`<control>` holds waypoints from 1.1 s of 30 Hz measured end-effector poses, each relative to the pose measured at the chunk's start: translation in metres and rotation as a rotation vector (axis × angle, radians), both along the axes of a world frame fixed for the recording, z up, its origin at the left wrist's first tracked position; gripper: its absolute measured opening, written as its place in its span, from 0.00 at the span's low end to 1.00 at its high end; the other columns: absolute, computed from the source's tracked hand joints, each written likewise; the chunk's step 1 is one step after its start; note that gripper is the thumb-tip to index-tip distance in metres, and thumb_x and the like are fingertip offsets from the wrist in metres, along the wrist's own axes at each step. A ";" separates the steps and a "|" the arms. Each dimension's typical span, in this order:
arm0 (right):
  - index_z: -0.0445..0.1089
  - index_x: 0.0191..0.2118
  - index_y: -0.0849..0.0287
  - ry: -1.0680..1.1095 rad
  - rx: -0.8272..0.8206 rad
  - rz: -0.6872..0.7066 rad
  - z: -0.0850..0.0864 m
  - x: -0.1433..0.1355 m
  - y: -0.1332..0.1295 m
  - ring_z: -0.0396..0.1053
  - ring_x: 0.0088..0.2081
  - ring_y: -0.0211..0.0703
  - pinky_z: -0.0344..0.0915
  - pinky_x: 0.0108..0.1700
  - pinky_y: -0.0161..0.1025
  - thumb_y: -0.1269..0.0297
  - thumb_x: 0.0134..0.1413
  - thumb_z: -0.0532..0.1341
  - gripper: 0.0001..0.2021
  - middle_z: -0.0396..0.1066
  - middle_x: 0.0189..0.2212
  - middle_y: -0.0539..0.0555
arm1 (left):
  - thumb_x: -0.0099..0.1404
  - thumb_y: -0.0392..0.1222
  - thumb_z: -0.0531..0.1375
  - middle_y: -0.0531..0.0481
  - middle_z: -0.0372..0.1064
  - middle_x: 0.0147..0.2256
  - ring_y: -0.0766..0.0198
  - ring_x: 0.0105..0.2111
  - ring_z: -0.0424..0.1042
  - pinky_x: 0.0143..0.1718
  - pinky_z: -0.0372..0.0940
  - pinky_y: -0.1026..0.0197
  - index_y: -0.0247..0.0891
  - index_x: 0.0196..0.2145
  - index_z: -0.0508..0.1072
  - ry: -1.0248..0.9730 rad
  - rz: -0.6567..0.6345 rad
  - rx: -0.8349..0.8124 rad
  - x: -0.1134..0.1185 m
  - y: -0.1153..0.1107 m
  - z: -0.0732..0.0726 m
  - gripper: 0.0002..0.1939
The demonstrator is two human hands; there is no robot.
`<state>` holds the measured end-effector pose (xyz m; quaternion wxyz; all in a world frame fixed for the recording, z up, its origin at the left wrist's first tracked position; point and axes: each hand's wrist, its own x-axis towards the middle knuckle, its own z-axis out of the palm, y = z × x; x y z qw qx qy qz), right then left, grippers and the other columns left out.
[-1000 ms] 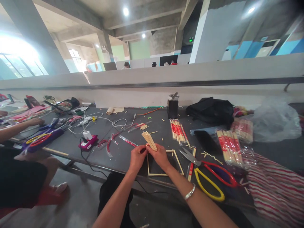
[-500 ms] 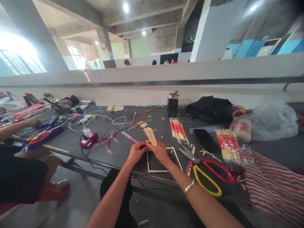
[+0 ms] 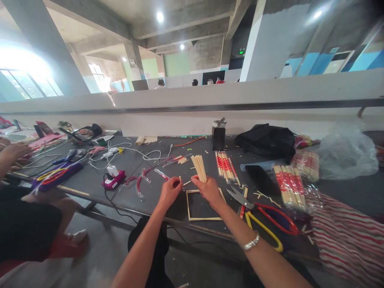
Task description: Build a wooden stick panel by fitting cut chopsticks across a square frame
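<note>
My right hand (image 3: 208,191) is closed around a bundle of pale wooden chopsticks (image 3: 199,167), which stand upward and fan out slightly. To its left, my left hand (image 3: 171,194) pinches a chopstick (image 3: 180,179), of which only a short tip shows above the fingers. On the dark table below lies a rectangular frame of thin sticks (image 3: 189,206), partly covered by my right hand and forearm. Large scissors (image 3: 242,198) with one red and one yellow handle rest open to the right of the frame. A wrapped chopstick (image 3: 243,202) lies by their blades.
Packs of chopsticks in red-and-clear wrapping (image 3: 226,166) lie beyond my right hand. Rightward are a black phone (image 3: 261,180), a striped cloth (image 3: 345,236) and a plastic bag (image 3: 348,156). A purple power strip (image 3: 113,180) with cables sits left. Another person's hand (image 3: 16,152) is at far left.
My hands have come apart: the right has moved slightly right with the bundle, and the left now pinches a separate chopstick. The other person's arm has moved back toward the left.
</note>
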<state>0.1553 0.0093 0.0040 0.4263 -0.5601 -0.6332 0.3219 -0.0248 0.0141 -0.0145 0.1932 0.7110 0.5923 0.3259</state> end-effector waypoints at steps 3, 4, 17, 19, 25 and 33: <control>0.76 0.34 0.61 -0.169 -0.049 -0.001 0.012 0.030 0.006 0.73 0.30 0.42 0.62 0.31 0.33 0.59 0.49 0.61 0.12 0.76 0.27 0.53 | 0.64 0.40 0.52 0.48 0.72 0.28 0.62 0.31 0.71 0.34 0.61 0.63 0.35 0.30 0.73 0.198 0.026 -0.039 -0.013 0.009 0.009 0.11; 0.76 0.33 0.61 -0.232 -0.069 0.007 0.015 0.041 0.009 0.72 0.30 0.42 0.60 0.31 0.32 0.61 0.48 0.62 0.10 0.76 0.27 0.53 | 0.63 0.38 0.52 0.46 0.72 0.28 0.61 0.32 0.71 0.35 0.61 0.62 0.36 0.29 0.72 0.262 0.025 -0.049 -0.015 0.012 0.013 0.11; 0.73 0.34 0.55 -0.860 -0.078 0.184 0.014 0.074 0.050 0.72 0.37 0.48 0.55 0.32 0.35 0.55 0.50 0.62 0.10 0.76 0.34 0.54 | 0.64 0.32 0.49 0.39 0.70 0.41 0.54 0.45 0.69 0.43 0.63 0.56 0.36 0.39 0.72 0.690 0.015 -0.060 0.006 0.059 0.019 0.13; 0.73 0.34 0.54 -0.909 -0.077 0.201 0.012 0.070 0.057 0.72 0.38 0.49 0.56 0.32 0.35 0.58 0.49 0.64 0.08 0.76 0.33 0.54 | 0.65 0.32 0.48 0.38 0.70 0.42 0.53 0.46 0.68 0.43 0.63 0.55 0.35 0.39 0.72 0.711 0.030 -0.054 0.003 0.070 0.019 0.14; 0.70 0.42 0.52 -0.931 -0.037 0.162 0.004 0.048 0.097 0.72 0.40 0.45 0.57 0.32 0.35 0.60 0.58 0.55 0.10 0.76 0.38 0.53 | 0.66 0.34 0.47 0.40 0.71 0.39 0.56 0.43 0.70 0.41 0.63 0.58 0.35 0.39 0.71 0.702 0.018 -0.059 0.004 0.078 0.020 0.13; 0.71 0.41 0.53 -0.921 -0.030 0.188 -0.008 0.022 0.132 0.73 0.38 0.44 0.56 0.31 0.34 0.56 0.58 0.56 0.10 0.76 0.37 0.53 | 0.66 0.36 0.49 0.44 0.69 0.37 0.58 0.40 0.69 0.39 0.64 0.59 0.38 0.35 0.72 0.753 -0.234 -0.057 0.023 0.030 0.014 0.11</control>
